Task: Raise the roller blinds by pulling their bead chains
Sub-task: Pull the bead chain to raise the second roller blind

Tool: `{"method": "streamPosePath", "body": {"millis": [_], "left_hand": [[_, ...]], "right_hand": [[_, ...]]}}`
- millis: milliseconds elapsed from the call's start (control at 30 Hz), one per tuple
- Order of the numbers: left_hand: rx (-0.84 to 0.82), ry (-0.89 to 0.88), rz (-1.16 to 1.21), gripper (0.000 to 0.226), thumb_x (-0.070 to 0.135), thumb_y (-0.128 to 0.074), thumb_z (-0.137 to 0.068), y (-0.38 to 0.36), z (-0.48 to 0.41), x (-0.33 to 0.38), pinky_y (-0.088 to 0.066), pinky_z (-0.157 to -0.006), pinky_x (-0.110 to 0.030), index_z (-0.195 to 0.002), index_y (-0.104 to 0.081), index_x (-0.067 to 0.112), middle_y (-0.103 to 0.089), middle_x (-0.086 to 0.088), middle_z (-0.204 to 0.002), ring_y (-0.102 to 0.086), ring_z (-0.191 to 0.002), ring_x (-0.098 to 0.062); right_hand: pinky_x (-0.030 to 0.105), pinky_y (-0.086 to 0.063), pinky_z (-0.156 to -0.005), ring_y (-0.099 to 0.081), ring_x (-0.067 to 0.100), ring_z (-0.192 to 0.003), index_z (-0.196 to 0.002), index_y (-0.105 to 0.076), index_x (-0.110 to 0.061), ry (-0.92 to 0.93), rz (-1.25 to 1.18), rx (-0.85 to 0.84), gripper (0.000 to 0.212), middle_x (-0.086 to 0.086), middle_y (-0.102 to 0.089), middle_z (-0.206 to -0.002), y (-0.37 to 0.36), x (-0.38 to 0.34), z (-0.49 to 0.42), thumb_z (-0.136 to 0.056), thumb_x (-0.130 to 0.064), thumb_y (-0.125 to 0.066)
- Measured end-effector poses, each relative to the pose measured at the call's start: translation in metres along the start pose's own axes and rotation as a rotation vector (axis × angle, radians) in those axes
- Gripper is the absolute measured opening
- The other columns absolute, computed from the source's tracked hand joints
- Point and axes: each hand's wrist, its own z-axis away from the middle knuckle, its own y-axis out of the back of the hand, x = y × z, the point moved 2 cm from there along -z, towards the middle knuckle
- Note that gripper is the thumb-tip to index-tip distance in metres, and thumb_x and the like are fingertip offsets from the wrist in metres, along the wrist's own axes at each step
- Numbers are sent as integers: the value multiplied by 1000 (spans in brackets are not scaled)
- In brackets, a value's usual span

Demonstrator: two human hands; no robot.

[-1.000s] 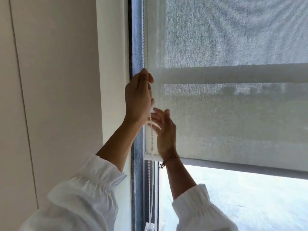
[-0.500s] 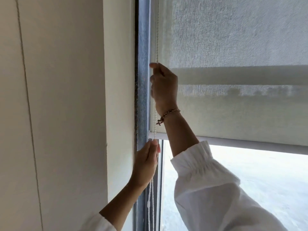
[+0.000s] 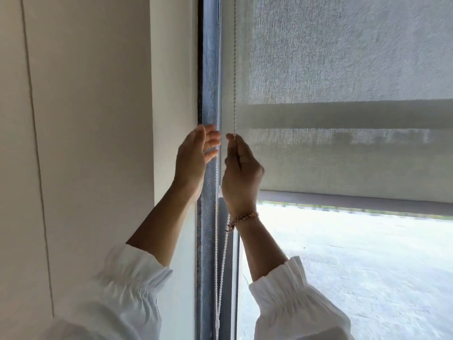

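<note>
The roller blind [image 3: 343, 153] fills the upper right of the view, its fabric hanging flat in front of the glass with the bottom rail [image 3: 355, 201] running horizontally part way down the window; bright outdoor ground shows below it, so judge the blind partly raised with more travel to go. To the left stand the pale wall [image 3: 85, 143] and the dark window frame [image 3: 208, 69], which runs vertically. The bead chain [image 3: 234, 69] hangs along the left edge of the fabric, long axis vertical, one run rising out of view at the top and the loose runs dropping beside the frame toward the lower edge of the view. Your right hand [image 3: 241, 173] is on the chain: thumb and forefinger pinch it at the fingertips, the other fingers curled under, and the chain leads straight up from the pinch. Your left hand [image 3: 196, 155] is just beside it to the left, against the frame, fingers spread and slightly curved, gripping nothing that can be seen. The next pull therefore runs straight down along the chain's axis; the right hand is the one engaged, and the left is near enough to take the chain above the pinch. Keep the pull vertical, since a sideways drag would likely rub the chain on the fabric edge. A braided bracelet [image 3: 241, 218] sits on the right wrist. No brand, label or readable writing is visible.
</note>
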Motion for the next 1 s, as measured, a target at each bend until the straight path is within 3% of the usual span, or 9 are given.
{"method": "streamPosePath", "body": {"millis": [100, 167, 333, 467, 567, 700, 867, 933, 1000], "left_hand": [[-97, -52, 28, 29, 26, -31, -99, -15, -13, 26, -52, -81, -19, -105, -57, 14, -64, 0, -95, -62, -90, -11], [-145, -47, 99, 27, 22, -35, -98, -25, -14, 36, -51, -64, -17, -98, -60, 14, -64, 1, -81, -61, -73, -10], [-101, 1, 33, 32, 28, -35, -98, -36, -6, 36, -17, -33, -16, -81, -59, 17, -33, 11, -44, -23, -34, -1], [-37, -56, 126, 38, 30, -38, -97, -33, 2, 36, -15, -32, -13, -61, -46, 19, -33, 10, -38, -21, -31, -3], [-62, -86, 148, 40, 29, -37, -97, -29, 9, 37, -15, -32, -14, -59, -43, 20, -32, 9, -39, -20, -32, -4], [-93, -122, 85, 40, 25, -38, -97, -31, 31, 13, -19, -33, -14, -58, -44, 20, -31, 8, -38, -22, -31, -4], [-58, -14, -41, 35, 19, -39, -97, -23, 73, -46, -19, -35, -13, -62, -41, 12, -26, 10, -41, -19, -34, -2], [-52, 23, -90, 35, 22, -39, -96, -16, 86, -62, -20, -37, -13, -62, -40, 14, -29, 9, -40, -21, -34, -2], [-51, 33, -140, 38, 28, -39, -94, -10, 92, -68, -20, -39, -15, -57, -42, 23, -30, 9, -39, -22, -36, -2]], "right_hand": [[15, -38, -48, -45, 0, -48, -101, -67, -7, 47, 25, -3, 27, -4, -61, -61, 7, 7, 24, -91, -22, -47], [15, -40, -50, -52, 7, -52, -100, -67, -5, 111, 62, -8, 29, 9, -69, -67, 10, 11, 40, -91, -23, -46], [8, -43, -56, -56, 2, -61, -99, -65, -3, 169, 73, -95, 29, 2, -69, -72, 15, 15, 66, -93, -23, -45], [17, -33, -53, -38, -1, -50, -78, -66, -18, -137, -90, -204, 32, -16, -46, -52, 19, 20, 58, -90, -38, -43], [26, -40, -66, -52, 7, -64, -86, -65, -32, -337, -180, -70, 28, -10, -61, -68, 28, 20, 32, -95, -38, -39], [31, -43, -73, -56, 12, -78, -93, -62, -25, -386, -325, 39, 26, -3, -63, -82, 29, 0, -17, -96, -31, -37], [34, -46, -80, -57, 19, -86, -100, -59, -8, -435, -475, -150, 19, 1, -60, -84, 9, -29, -51, -96, -18, -43], [29, -50, -71, -58, 17, -79, -115, -51, 0, -453, -484, -236, 25, 3, -58, -86, -2, -38, -56, -95, -14, -44], [19, -44, -48, -53, 7, -54, -114, -53, -3, -473, -472, -239, 23, 3, -57, -78, -10, -44, -58, -94, -9, -45]]}}
